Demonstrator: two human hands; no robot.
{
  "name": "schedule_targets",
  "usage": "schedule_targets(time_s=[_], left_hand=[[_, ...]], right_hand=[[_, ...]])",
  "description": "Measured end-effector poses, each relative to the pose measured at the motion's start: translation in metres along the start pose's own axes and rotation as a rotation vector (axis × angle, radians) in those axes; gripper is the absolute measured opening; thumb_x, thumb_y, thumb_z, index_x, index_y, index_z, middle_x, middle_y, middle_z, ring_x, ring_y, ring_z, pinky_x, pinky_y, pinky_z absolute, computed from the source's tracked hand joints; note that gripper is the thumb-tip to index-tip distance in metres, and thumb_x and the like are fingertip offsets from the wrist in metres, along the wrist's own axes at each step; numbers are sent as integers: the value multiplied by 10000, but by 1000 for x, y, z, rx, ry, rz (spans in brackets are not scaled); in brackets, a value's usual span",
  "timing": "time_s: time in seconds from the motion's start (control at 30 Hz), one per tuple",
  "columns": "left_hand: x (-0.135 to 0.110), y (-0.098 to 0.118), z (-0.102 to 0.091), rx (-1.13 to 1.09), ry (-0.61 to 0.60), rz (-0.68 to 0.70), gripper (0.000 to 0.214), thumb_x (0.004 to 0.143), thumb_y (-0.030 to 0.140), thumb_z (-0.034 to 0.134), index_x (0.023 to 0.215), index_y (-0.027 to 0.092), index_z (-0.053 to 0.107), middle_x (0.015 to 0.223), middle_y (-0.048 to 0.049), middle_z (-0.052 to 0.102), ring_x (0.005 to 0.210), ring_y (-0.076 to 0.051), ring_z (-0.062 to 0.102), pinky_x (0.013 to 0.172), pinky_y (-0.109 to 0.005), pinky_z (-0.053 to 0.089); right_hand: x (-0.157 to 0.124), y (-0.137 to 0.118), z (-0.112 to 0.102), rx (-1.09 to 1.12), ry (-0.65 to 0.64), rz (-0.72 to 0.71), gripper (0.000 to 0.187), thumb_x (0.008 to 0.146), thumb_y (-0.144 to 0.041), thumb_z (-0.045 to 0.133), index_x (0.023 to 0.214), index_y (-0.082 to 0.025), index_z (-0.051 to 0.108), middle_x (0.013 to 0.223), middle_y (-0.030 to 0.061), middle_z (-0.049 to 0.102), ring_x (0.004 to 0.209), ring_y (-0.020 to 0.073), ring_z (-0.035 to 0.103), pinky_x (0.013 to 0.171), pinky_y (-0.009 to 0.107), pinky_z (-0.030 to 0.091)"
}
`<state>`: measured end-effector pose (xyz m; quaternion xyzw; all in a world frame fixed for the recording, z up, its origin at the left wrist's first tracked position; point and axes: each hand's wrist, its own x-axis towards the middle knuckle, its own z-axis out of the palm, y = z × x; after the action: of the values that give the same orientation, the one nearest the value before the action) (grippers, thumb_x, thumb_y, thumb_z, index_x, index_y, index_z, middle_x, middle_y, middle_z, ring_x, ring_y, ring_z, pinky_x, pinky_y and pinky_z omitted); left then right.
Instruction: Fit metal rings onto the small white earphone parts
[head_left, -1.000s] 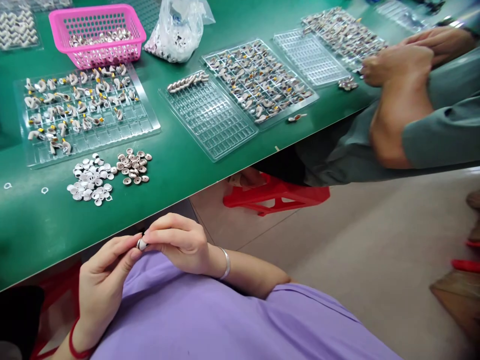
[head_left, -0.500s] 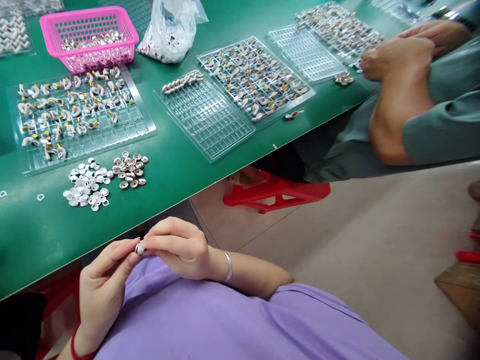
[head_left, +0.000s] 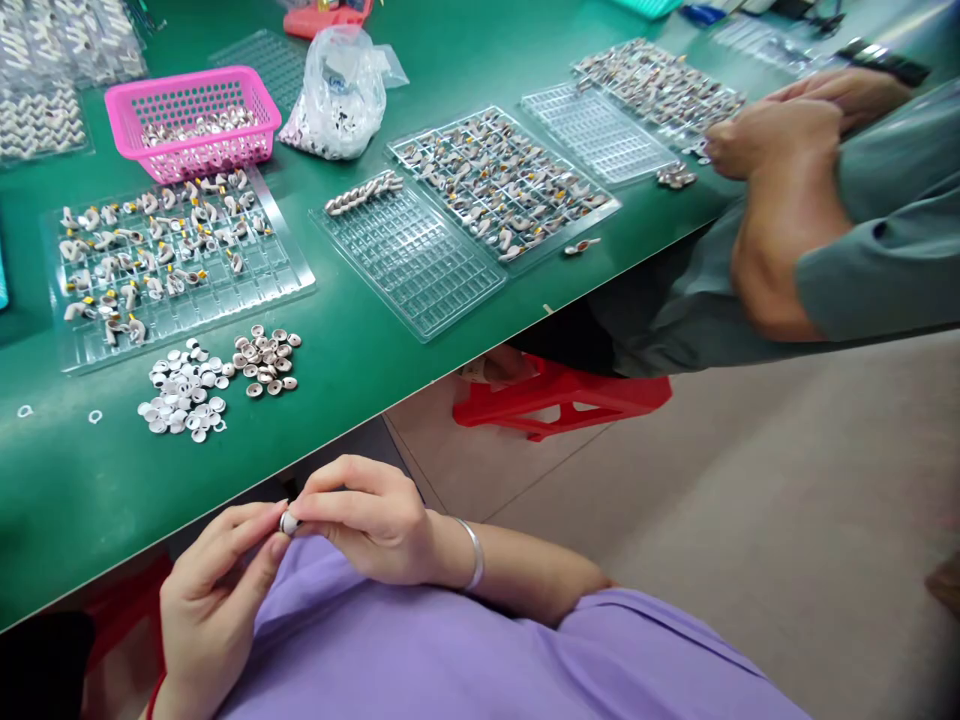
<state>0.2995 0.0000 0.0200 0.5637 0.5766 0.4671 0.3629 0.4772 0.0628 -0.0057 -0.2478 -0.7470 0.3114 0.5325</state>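
My left hand (head_left: 214,595) pinches a small round cap (head_left: 288,522) with a white face between thumb and fingers, just off the table's front edge above my lap. The fingertips of my right hand (head_left: 367,520) close on the same cap from the other side, hiding part of it. On the table beyond my hands lies a pile of white-faced round caps (head_left: 184,395). Touching its right side is a pile of beige cup-shaped parts (head_left: 264,362). Behind both piles, a clear plastic tray (head_left: 289,272) carries rows of curved beige pieces with yellow bits.
A pink basket (head_left: 191,82) of small parts and a plastic bag (head_left: 341,95) stand farther back. More clear trays (head_left: 420,270) lie rightward. A co-worker's hands (head_left: 795,125) are at the far right. A red stool (head_left: 562,395) sits below the table edge.
The whole scene sits slightly lower in view, as the camera has tilted up a little. Both hands keep their pinch on the cap, with only slight finger movement.
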Motion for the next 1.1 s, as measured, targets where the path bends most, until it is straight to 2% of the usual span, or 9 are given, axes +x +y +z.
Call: schedule_targets(time_s=[0.17, 0.3, 0.43, 0.63, 0.8, 1.0, 1.1], left_hand=[[2, 1, 0, 40, -11, 58, 342, 825, 165, 761, 1088, 383, 774, 1028, 31, 795, 883, -156, 760, 776, -196, 615], [4, 3, 1, 56, 4, 54, 334, 817, 166, 772, 1065, 389, 781, 983, 41, 810, 830, -166, 773, 774, -222, 630], [5, 4, 1, 54, -7, 67, 325, 814, 162, 774, 1058, 376, 786, 988, 33, 811, 821, -167, 775, 755, -216, 631], [7, 12, 2, 94, -10, 65, 329, 825, 149, 758, 1066, 373, 784, 1018, 34, 805, 855, -151, 770, 770, -197, 619], [7, 21, 4, 141, 13, 91, 330, 838, 131, 741, 1062, 369, 784, 1036, 34, 802, 866, -149, 765, 786, -208, 614], [5, 18, 6, 2, 33, -1, 352, 839, 157, 757, 1079, 415, 767, 1045, 70, 794, 907, -127, 753, 798, -180, 603], [4, 15, 6, -7, 42, 9, 341, 843, 156, 756, 1075, 406, 770, 1038, 65, 792, 902, -123, 747, 799, -180, 601]], right_hand=[[2, 0, -1, 69, 20, -11, 118, 961, -145, 613, 1021, -117, 711, 922, 93, 714, 833, 118, 705, 764, 194, 627], [-4, 3, 0, 40, -56, 0, 133, 968, -145, 603, 1067, -124, 689, 1011, 112, 733, 925, 133, 719, 823, 219, 632], [-7, 4, -2, -2, -104, 15, 147, 960, -133, 611, 1089, -124, 681, 976, 105, 737, 896, 138, 717, 805, 231, 631], [2, 0, -5, 13, -52, 0, 136, 976, -140, 579, 1057, -136, 689, 938, 96, 732, 856, 138, 707, 762, 240, 636], [12, -4, -9, 28, -42, -43, 109, 947, -91, 602, 999, -95, 698, 898, 121, 730, 822, 148, 689, 753, 249, 630], [17, -8, -11, 189, -49, 111, 62, 929, -118, 655, 960, -103, 707, 904, 99, 734, 842, 130, 722, 797, 203, 625], [16, -8, -10, 191, -50, 133, 77, 933, -128, 653, 978, -111, 713, 926, 93, 743, 870, 130, 728, 819, 207, 627]])
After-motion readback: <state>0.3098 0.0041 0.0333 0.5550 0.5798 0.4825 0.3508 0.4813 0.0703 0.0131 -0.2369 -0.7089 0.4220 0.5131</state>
